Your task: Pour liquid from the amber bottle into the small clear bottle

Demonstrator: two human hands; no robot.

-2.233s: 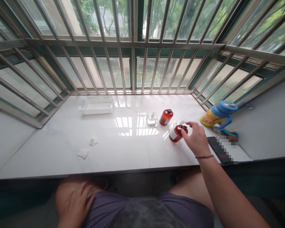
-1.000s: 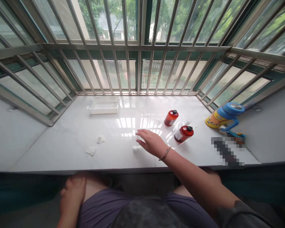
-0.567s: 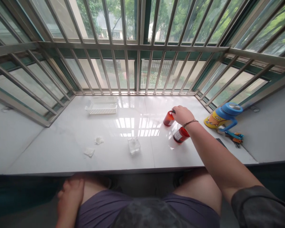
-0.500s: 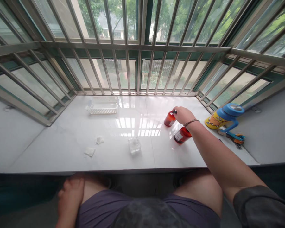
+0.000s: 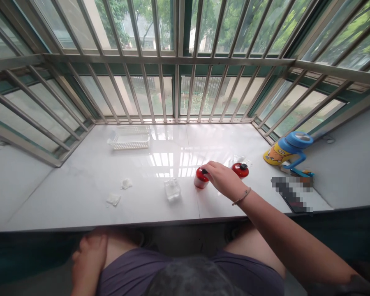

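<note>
My right hand (image 5: 220,176) is closed around the black cap of a red bottle (image 5: 200,181) with a pale label, near the seam of the white counter. Behind my wrist stands a second red bottle (image 5: 239,170) with a black cap, its lower part hidden. Just left of the held bottle is a small clear square container (image 5: 172,190). Farther left lie two crumpled white tissues, one tissue (image 5: 126,183) behind the other tissue (image 5: 113,200). On my thigh rests my left hand (image 5: 90,257), fingers lying flat, holding nothing.
A white perforated basket (image 5: 131,144) sits at the back left of the counter (image 5: 64,197). At right are a blue-and-yellow handled flask (image 5: 280,152) and a dark flat object (image 5: 288,195), partly pixelated. Metal bars (image 5: 175,61) line the window.
My right hand has brought the red bottle left and nearer to me, from beside the second bottle to near the clear container. My left hand stays on my thigh.
</note>
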